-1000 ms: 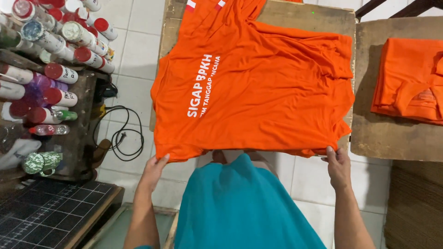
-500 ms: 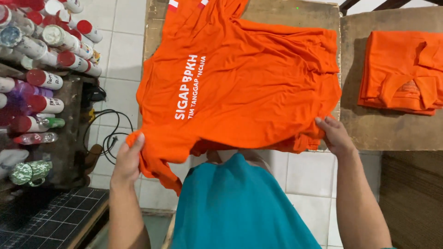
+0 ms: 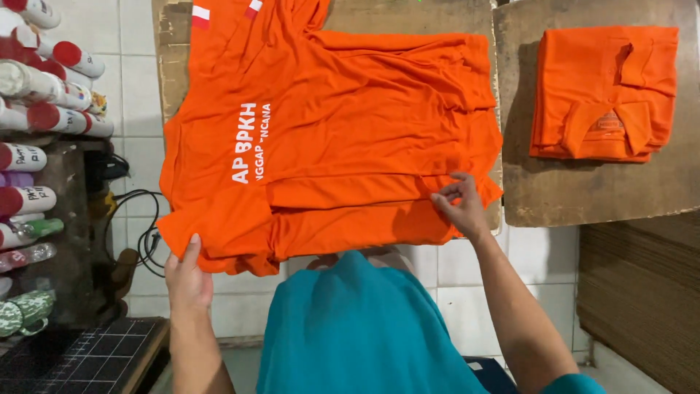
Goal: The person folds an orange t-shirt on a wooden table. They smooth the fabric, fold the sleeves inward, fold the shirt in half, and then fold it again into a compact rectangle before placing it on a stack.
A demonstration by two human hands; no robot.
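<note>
Hands are folding a big orange cloth shirt with white letters (image 3: 328,146) lying flat on the brown wooden worktop (image 3: 415,18). Left hand (image 3: 187,277) is clamping the bottom corner. Right hand (image 3: 461,204) is pinching the folded hem so it lies straight.

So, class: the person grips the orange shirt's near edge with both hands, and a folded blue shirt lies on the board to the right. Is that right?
Not quite. The head view shows the folded shirt is orange, not blue. Left hand and right hand do hold the spread orange shirt.
</note>
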